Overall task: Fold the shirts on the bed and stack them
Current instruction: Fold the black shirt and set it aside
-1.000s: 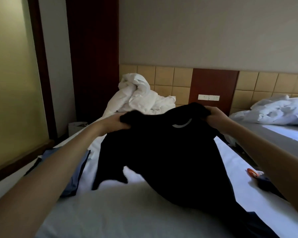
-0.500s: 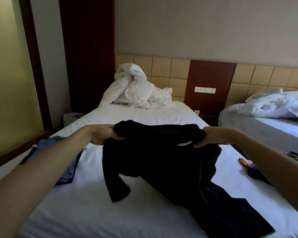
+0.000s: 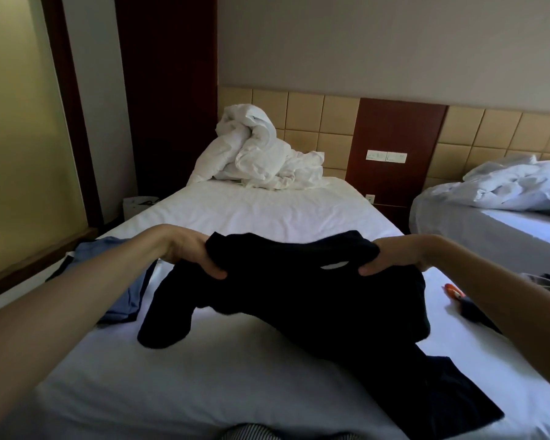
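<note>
Both hands are clamped on the black shirt [image 3: 299, 300]. The left hand [image 3: 188, 252] has one shoulder bunched in curled fingers and the right hand [image 3: 391, 255] has the other, so the collar edge is stretched between them with the pale neck label showing near the right thumb. The hands are held well apart and raised off the bed [image 3: 267, 211]. Below them the shirt sags, one sleeve dangling under the left hand, and the body trails down across the sheet towards the person, under the right forearm.

I'd call this the spreading-out step, with no fold made yet. The next move looks like lowering both hands together to lay the shirt flat on the open sheet beneath them, pulling the hem straight because it lies crumpled. After that come the sleeves.

A blue shirt [image 3: 126, 300] lies flat on the bed just outside the left forearm, possibly the start of the stack. Beyond the right forearm sits an orange item [image 3: 454, 292] against something dark, but I can't tell what it is. Far ahead of both hands there's a heaped white duvet [image 3: 258, 157].
</note>
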The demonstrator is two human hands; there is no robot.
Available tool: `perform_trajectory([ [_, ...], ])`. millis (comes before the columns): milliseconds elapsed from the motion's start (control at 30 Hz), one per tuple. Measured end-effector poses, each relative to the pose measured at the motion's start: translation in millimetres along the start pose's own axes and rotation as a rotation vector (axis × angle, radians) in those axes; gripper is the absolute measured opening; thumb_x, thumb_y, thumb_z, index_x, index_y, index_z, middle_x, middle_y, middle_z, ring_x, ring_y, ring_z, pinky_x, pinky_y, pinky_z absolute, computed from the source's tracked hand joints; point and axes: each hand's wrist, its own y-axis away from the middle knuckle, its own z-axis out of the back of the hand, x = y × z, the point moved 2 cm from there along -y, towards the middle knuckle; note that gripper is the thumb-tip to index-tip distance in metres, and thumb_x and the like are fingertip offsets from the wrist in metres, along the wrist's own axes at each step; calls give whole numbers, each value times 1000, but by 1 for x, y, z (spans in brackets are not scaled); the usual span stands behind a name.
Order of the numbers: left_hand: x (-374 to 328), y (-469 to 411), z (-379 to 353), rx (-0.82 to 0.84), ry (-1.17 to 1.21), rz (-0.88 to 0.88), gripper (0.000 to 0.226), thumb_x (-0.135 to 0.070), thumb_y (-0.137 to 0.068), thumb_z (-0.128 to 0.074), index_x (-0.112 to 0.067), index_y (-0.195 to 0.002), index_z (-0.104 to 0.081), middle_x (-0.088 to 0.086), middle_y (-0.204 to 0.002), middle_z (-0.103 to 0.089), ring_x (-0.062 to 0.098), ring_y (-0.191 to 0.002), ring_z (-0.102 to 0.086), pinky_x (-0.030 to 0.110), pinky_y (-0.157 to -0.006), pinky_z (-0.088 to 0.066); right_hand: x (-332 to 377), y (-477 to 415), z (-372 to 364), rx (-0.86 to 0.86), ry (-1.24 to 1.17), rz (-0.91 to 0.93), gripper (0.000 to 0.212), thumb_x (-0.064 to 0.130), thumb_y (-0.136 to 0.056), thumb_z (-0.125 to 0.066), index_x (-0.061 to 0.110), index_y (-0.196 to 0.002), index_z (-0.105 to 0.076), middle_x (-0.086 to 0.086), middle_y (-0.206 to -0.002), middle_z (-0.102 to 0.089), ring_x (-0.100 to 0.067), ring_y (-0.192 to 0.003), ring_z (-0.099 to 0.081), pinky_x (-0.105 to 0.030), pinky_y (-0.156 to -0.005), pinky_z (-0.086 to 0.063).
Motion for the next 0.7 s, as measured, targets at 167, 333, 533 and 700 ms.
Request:
perform_trajectory([
  [167, 12, -10, -8, 269, 107, -15, 64, -46, -24, -96, -15, -77, -75, -3, -74, -72, 9, -68, -68, 20, -63, -52, -18, -13, -9, 282, 61, -74, 92, 56, -34, -89, 13, -109, -56, 1, -102, -68, -11, -93, -67, -24, -81, -53],
  [333, 19, -47, 9, 248, 49, 50, 66, -37, -50, -92, -9, -104, -66, 5, -100, -71, 18, -94, -67, 31, -85, -51, -28, -51, 16, -32, 210, -87, 79, 50, -37, -90, 12, -101, -64, -3, -103, -69, -18, -97, -65, -30, -88, -51],
  [533, -25, -117, 74, -371, -513, -5, 24, -17, -78, -75, -16, -67, -54, 0, -68, -54, 16, -66, -54, 22, -58, -39, 6, -112, 99, -745, 781, 92, 26, 30, -85, -67, 5, -88, -62, -15, -91, -64, -32, -89, -59, -34, -75, -42],
  [700, -113, -117, 159, -958, -728, -88, 10, -14, -90, -52, -8, -82, -53, 5, -75, -51, 27, -75, -53, 30, -59, -39, 58, -105, 188, -1294, 649, 251, 18, 2, -89, -46, 3, -101, -59, -18, -93, -65, -36, -85, -61, -35, -63, -44],
])
